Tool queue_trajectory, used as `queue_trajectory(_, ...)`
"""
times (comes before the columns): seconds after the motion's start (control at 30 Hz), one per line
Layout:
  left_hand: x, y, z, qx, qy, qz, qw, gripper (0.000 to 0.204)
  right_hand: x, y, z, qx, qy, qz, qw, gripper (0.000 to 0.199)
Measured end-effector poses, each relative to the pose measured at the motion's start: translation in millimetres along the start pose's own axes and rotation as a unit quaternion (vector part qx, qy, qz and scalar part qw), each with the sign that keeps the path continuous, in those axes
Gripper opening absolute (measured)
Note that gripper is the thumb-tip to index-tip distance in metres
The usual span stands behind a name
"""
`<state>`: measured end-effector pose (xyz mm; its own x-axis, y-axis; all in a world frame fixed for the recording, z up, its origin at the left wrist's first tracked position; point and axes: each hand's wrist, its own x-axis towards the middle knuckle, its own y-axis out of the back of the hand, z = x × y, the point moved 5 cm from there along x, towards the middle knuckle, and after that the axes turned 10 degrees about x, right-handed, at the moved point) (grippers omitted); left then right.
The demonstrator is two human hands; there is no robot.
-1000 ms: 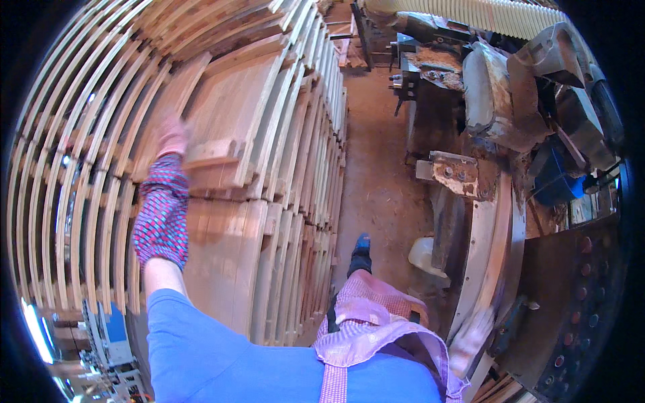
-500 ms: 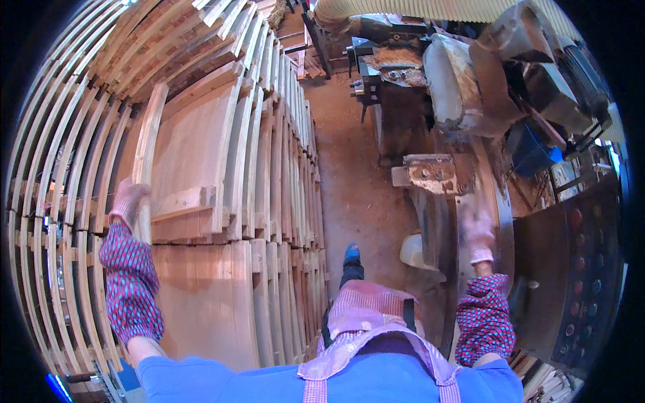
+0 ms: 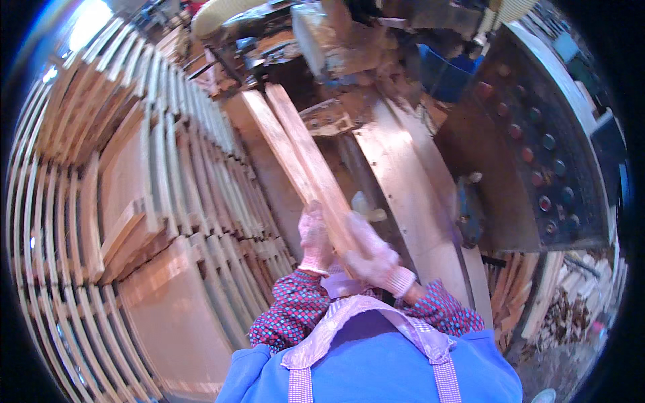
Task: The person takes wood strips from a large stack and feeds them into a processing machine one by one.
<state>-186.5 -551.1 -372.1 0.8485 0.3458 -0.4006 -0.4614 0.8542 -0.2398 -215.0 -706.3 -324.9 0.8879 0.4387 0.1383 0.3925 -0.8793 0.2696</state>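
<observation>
Two long, narrow wooden strips (image 3: 299, 151) lie side by side in front of my body, slanting away to the far left. My left hand (image 3: 316, 238), in a pale pinkish glove, is closed around them from the left near their close end. From the right, my right hand (image 3: 373, 255), gloved alike, grips the same end, its fingers lying over the wood and slightly blurred. Under and beyond the strips is the machine, with its long flat bed (image 3: 410, 188) running to the right of my hands. The strips' nearest ends are hidden by my hands.
Slatted wooden frames and panels (image 3: 154, 289) stand stacked on the left. A dark control panel (image 3: 531, 161) with coloured buttons is at the right, near a blue bucket (image 3: 447, 74). Wood offcuts (image 3: 571, 316) are piled at the lower right.
My left hand has come from the stack on the left to the middle with wood in it. My right hand has left the machine bed and joined it. The view has turned right.
</observation>
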Motion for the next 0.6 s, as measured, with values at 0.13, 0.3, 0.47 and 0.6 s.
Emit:
queue_trajectory(0.13, -0.4, -40.3, -38.8, -0.116, 0.122, -0.059, 0.984, 0.034, -120.8, 71.8, 33.5, -0.208, -0.147, 0.069, 0.964, 0.063)
queue_trajectory(0.3, 0.1, -36.3, -30.5, -0.082, 0.111, -0.103, 0.985, 0.032, -152.4, 90.2, 58.3, -0.346, -0.06, 0.069, 0.934, 0.059)
queue_trajectory(0.47, 13.0, 1.3, -4.9, 0.0, 0.062, -0.036, 0.997, 0.03, -149.6, 106.1, 82.2, -0.374, -0.083, 0.081, 0.92, 0.058)
queue_trajectory(0.6, 29.9, 33.7, -0.1, -0.015, 0.01, -0.022, 1.0, 0.034, -99.4, 121.5, 93.5, -0.452, -0.055, 0.071, 0.888, 0.053)
